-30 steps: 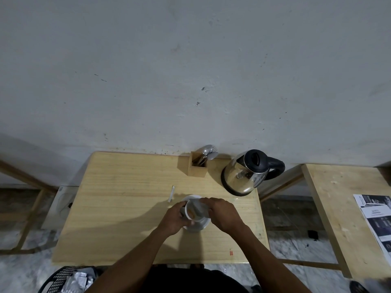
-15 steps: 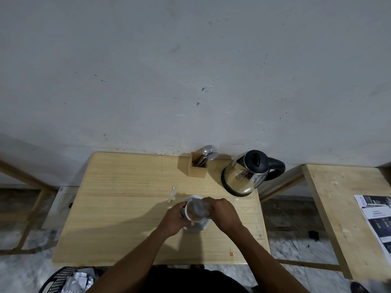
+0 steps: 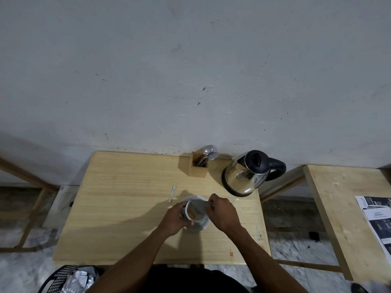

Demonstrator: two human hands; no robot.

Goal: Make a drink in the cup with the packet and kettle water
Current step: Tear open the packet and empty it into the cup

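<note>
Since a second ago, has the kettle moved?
No. The kettle stands in the same spot right of the wooden cutlery holder, at the table's far right corner.

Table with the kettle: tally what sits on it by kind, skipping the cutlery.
Kettle: 1
Wooden cutlery holder: 1
Cup: 1
Saucer: 1
Torn packet strip: 1
Total: 5
</note>
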